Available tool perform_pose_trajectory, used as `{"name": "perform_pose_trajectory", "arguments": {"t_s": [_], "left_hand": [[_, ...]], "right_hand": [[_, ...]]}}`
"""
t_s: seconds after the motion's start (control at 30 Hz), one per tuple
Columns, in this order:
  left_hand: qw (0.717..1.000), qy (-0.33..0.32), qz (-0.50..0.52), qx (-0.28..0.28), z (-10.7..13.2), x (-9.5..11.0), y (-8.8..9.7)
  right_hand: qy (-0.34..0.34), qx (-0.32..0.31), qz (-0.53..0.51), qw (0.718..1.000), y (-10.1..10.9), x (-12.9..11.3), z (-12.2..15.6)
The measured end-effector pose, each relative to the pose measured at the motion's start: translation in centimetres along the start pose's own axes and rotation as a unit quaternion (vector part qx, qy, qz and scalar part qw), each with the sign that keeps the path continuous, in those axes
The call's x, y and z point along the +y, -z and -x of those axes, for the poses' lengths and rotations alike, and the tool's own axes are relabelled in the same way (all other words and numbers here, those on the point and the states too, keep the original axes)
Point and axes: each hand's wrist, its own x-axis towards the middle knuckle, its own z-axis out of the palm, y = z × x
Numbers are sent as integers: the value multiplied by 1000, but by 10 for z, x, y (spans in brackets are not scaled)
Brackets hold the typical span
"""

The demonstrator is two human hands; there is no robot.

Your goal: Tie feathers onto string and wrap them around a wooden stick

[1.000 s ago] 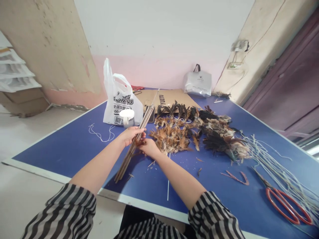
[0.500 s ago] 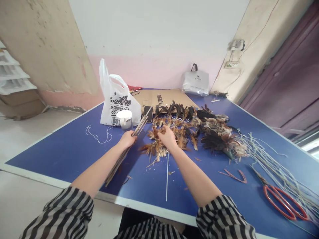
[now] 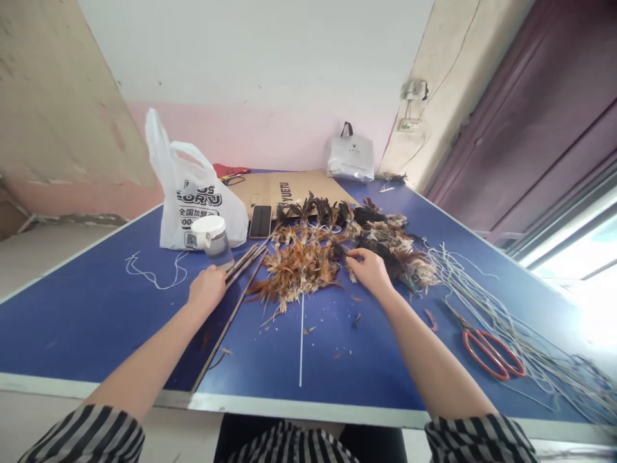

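Head view: "YUETU" on the cardboard, feathers under the right hand

Bold dark capitals spell "YUETU" on the brown cardboard at the back of the blue table. The white plastic bag at the left carries heavy black lettering, creased and partly lost: one line ends in "US", and the line beneath looks like "FORYU". Below comes "全国加盟", then a number of which "00-" can be read, with a square code beside it. The silver bag by the wall has a small emblem over print too fine to read.

The left hand is curled firmly round a few thin sticks, near a clear cup with a white lid; a loose stick slants across the table just right of that hand. The right hand has its thumb and fingertips drawn together at the right edge of the brown feathers; whether they grip one cannot be told. These feathers lie mid-table, with darker feathers behind and to the right. Pale cords and red-handled scissors lie farther right, and a phone rests by the cardboard.
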Motion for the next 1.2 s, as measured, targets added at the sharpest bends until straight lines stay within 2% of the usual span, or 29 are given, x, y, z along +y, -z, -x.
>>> {"name": "perform_pose_trajectory", "arguments": {"t_s": [0.13, 0.33, 0.5, 0.6, 0.63, 0.7, 0.73, 0.77, 0.87, 0.97, 1.1, 1.2], "left_hand": [[999, 3, -46, 28, 3, 2, 1], [998, 27, -48, 20, 2, -2, 8], [998, 52, -27, 26, 5, -9, 27], [998, 41, 48, -2, 18, 0, 46], [984, 46, 168, -49, 25, 6, 53], [906, 55, 387, -164, 40, 25, 66], [864, 49, 455, -208, 47, 36, 72], [835, 51, 495, -234, 53, 47, 77], [777, 49, 562, -281, 60, 79, 84], [740, 34, 598, -306, 55, 103, 78], [719, 8, 599, -353, 50, 131, 62], [696, -6, 599, -395, 52, 149, 51]], "right_hand": [[-18, 7, -2, 1000, 11, 11, 0], [-37, -16, -45, 998, 0, 16, 10], [-62, -37, -92, 993, -5, 24, 14], [-76, -44, -128, 988, -3, 18, 17], [-81, -53, -145, 985, -2, 13, 18], [-90, -83, -189, 974, -1, -1, 22], [-90, -101, -215, 967, -1, -9, 24], [-87, -119, -243, 959, -2, -17, 27], [-74, -173, -331, 925, -8, -38, 35], [-87, -211, -417, 880, -15, -51, 40], [-150, -243, -520, 805, -20, -62, 41], [-189, -222, -585, 756, -20, -63, 37]]}}
